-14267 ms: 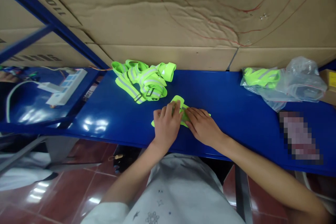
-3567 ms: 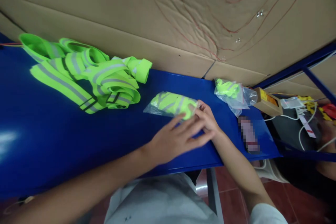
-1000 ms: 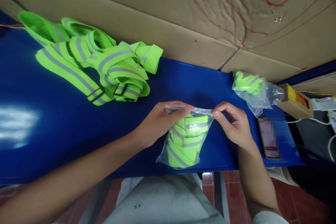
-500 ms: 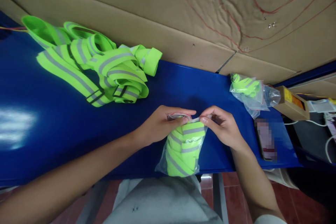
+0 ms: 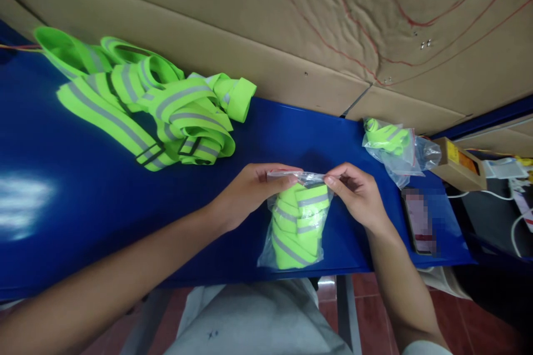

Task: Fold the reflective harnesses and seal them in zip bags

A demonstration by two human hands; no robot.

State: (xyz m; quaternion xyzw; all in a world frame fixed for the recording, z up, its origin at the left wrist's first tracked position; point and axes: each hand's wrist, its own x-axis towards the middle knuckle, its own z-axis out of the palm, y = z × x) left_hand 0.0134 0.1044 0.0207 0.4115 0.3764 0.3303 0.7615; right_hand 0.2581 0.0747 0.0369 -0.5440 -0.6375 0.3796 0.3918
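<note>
A clear zip bag point(image 5: 268, 244) hangs between my hands near the table's front edge, with a folded neon-yellow reflective strap point(image 5: 298, 227) inside. My left hand point(image 5: 254, 194) pinches the left end of the bag's top edge, thumb in front and fingers behind. At the right end of that edge, my right hand point(image 5: 353, 191) grips it between thumb and fingertips. The top edge is stretched almost straight, and a red line shows along its left part. Whether the seal is closed I cannot tell.
A tangled pile of reflective straps point(image 5: 166, 105) with black buckles lies on the blue table point(image 5: 104, 205) at the left. At the right are another bagged strap point(image 5: 389, 138), a small cardboard box point(image 5: 462, 166) and a phone point(image 5: 418, 222). Cardboard panels point(image 5: 250, 28) stand behind.
The bag's mouth was bunched and partly open; now it is pulled straighter. My hands have drawn slightly apart, and the bag has moved a little up and to the right.
</note>
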